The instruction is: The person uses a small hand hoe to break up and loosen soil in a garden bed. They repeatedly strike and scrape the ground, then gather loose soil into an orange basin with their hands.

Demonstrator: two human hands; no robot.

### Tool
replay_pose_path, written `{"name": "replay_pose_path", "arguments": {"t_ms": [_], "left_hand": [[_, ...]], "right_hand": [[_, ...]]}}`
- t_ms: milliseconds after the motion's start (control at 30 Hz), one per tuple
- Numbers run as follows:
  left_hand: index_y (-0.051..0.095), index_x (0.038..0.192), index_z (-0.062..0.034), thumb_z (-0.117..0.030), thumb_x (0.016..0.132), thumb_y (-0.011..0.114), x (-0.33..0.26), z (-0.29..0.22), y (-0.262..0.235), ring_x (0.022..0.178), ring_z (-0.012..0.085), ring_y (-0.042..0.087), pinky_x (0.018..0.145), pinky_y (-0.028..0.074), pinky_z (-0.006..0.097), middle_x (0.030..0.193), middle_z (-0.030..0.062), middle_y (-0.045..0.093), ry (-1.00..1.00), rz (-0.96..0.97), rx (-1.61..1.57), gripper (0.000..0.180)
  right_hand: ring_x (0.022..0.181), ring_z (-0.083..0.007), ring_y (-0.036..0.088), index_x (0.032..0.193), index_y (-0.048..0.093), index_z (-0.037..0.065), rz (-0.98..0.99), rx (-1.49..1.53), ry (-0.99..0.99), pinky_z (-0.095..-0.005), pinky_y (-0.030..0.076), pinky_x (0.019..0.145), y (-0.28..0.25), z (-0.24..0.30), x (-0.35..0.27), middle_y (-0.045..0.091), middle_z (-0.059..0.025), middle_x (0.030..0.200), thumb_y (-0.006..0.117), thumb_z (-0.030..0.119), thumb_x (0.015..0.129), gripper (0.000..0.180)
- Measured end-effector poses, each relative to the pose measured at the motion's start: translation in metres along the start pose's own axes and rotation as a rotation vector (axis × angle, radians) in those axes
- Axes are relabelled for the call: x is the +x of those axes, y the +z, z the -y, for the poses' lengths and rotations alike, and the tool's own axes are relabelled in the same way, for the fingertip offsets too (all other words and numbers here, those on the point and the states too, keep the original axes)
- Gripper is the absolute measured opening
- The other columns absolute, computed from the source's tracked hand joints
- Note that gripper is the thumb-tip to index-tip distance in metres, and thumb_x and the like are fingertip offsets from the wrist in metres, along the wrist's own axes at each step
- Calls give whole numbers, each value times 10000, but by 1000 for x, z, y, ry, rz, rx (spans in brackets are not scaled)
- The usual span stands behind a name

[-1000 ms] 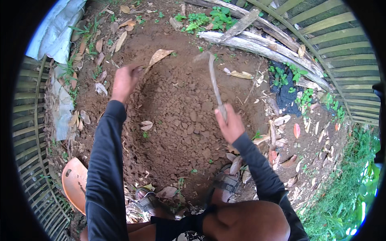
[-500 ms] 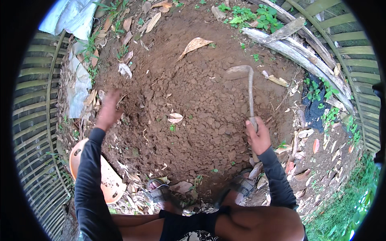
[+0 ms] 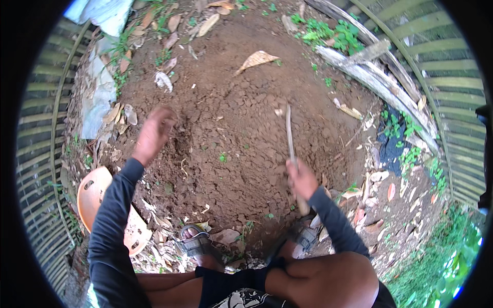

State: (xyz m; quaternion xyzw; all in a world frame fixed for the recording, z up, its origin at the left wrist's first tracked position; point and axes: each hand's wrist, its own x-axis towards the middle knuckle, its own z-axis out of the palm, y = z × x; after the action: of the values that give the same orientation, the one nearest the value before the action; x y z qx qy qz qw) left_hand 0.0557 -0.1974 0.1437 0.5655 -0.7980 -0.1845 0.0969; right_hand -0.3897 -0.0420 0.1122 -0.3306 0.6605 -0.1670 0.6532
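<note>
The right hand point(image 3: 302, 179) is wrapped tight around the wooden handle of a long digging tool point(image 3: 290, 137). The thin blade sticks out in front, up over the brown dirt patch point(image 3: 231, 128). The blade tip is close to the dirt, but I cannot tell if it touches.

The left hand point(image 3: 153, 134) is out to the side, over the dirt. It looks blurry. The fingers are curled a bit, and I cannot tell if anything is in it.

I think the dirt is being broken up. To do it well, the grip should be firm and the blade should come down in the middle of the patch, far from the left hand and from the sandal point(image 3: 196, 245) and toes near the bottom.

Dry leaves point(image 3: 257, 59) lie about. An orange plastic seat point(image 3: 95, 192) is beside the left arm, and old logs point(image 3: 370, 82) lie at the far edge.
</note>
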Motion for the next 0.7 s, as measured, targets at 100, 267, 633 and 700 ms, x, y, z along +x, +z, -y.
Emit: {"name": "replay_pose_path", "arguments": {"t_ms": [100,267,633,700], "left_hand": [[585,1332,2,-80,941,647,-28,80,-42,1278,435,560,1105,460,484,1477,232,523,-242,-42,326,404],[607,1303,-12,-277,921,713,-208,200,-127,1254,431,564,1035,483,494,1389,262,571,-408,395,494,477],[507,1411,-10,-409,976,700,-607,156,-19,1244,400,589,1028,515,528,1345,227,610,-1712,-509,-187,621],[507,1405,-1,-409,986,690,-620,136,11,1248,391,589,1030,519,528,1343,220,612,-1803,-648,-647,613]], "right_hand": [[533,-275,626,1092,514,88,-109,-145,-137,-458,503,493,25,-39,-42,620,-121,717,538,409,1082,322],[601,-449,652,1012,552,102,-404,-825,-210,-533,505,552,26,-33,-89,630,-192,626,700,345,988,285],[462,-71,436,1048,598,119,-559,40,-293,-263,339,401,-83,-13,-8,484,55,644,628,346,1069,230],[431,-41,398,1091,591,143,-602,21,-253,-218,302,366,-98,-15,2,457,47,616,594,350,1085,207]]}}
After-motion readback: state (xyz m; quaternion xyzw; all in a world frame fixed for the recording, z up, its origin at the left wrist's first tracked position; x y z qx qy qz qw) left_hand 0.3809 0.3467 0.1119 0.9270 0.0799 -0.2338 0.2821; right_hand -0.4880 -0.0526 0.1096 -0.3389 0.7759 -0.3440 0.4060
